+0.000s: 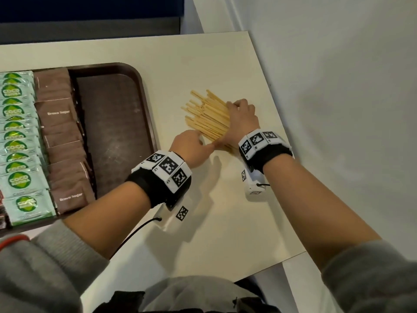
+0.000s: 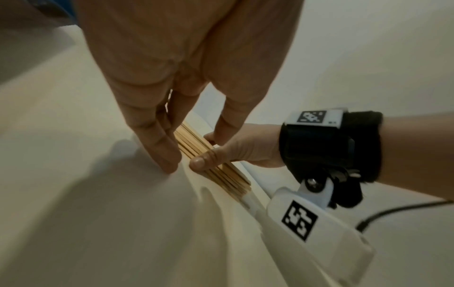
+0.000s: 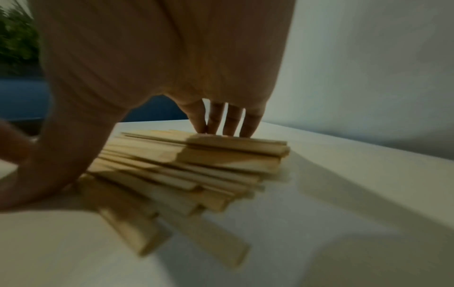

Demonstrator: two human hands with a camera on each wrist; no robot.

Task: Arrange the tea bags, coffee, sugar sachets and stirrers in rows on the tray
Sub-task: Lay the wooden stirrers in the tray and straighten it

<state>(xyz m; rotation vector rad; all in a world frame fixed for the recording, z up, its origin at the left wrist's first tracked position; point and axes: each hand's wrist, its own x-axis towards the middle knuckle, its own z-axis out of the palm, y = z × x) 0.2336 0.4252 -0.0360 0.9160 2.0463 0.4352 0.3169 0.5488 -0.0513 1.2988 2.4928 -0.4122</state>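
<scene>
Stirrers of pale flat wood (image 1: 206,116) lie in a loose, fanned heap on the cream-coloured counter (image 1: 225,222), to the right of the dark brown plastic tray (image 1: 117,132) and apart from it. The right hand (image 1: 242,116) arches over the heap: its four fingers (image 3: 222,120) stand nearly straight and close together with their tips pressing on the top of the far edge, while the thumb comes down at the near edge, so the sticks sit between thumb and fingertips. The left hand (image 1: 191,143) is at the near left corner of the same heap; in the left wrist view its fingers (image 2: 157,139) point down, close together, tips on the counter against the side of the sticks, and the thumb is set against the other side, beside the right thumb. Whether either hand has lifted any stick I cannot tell; the heap rests on the counter.

On the tray, mint-green sachets with a round green logo (image 1: 17,141) overlap in one row along the left, and brown sugar sachets (image 1: 63,141) overlap in a second row just beside them. The right part of the tray's floor is bare. Both wrists wear black bands with black-and-white square markers.
</scene>
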